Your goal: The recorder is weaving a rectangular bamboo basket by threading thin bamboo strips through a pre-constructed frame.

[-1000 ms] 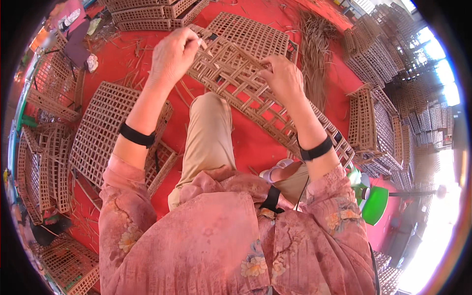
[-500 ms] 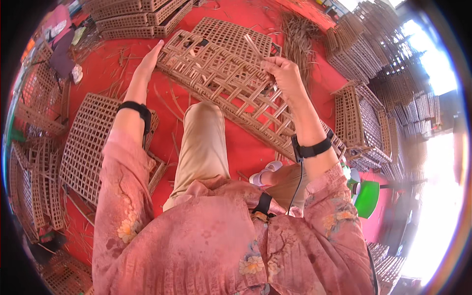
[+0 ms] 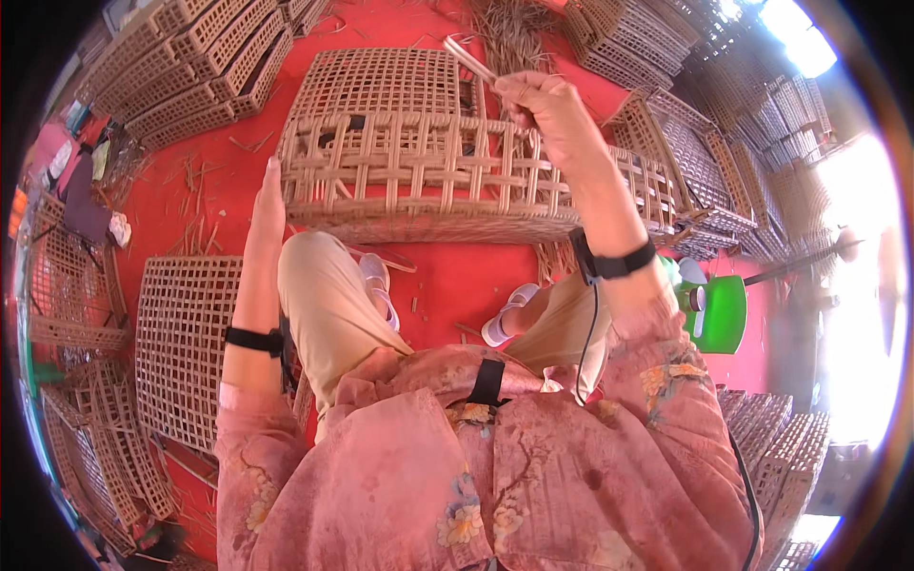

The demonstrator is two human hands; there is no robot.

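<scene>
A brown woven cane basket (image 3: 419, 176) with an open lattice side lies across the floor in front of my knees. My left hand (image 3: 268, 205) is against its left end, fingers stretched out straight and holding nothing. Over the basket's right half, my right hand (image 3: 547, 107) is closed on a pale, flat cane strip (image 3: 466, 57) that points up and to the left. The strip's lower end is hidden in the fingers. A finer-meshed woven panel (image 3: 381, 81) shows just behind the lattice.
Stacks of woven baskets (image 3: 205, 71) stand at the far left, with more at the far right (image 3: 628, 43). Another woven piece (image 3: 186, 352) lies left of my left forearm. Loose strips (image 3: 519, 38) are heaped at the back. A green object (image 3: 725, 314) is at right.
The basket has swung from slanting down rightward to nearly level across the view. My left hand has come lower and left with its end; my right hand still grips the strip, slightly higher.
</scene>
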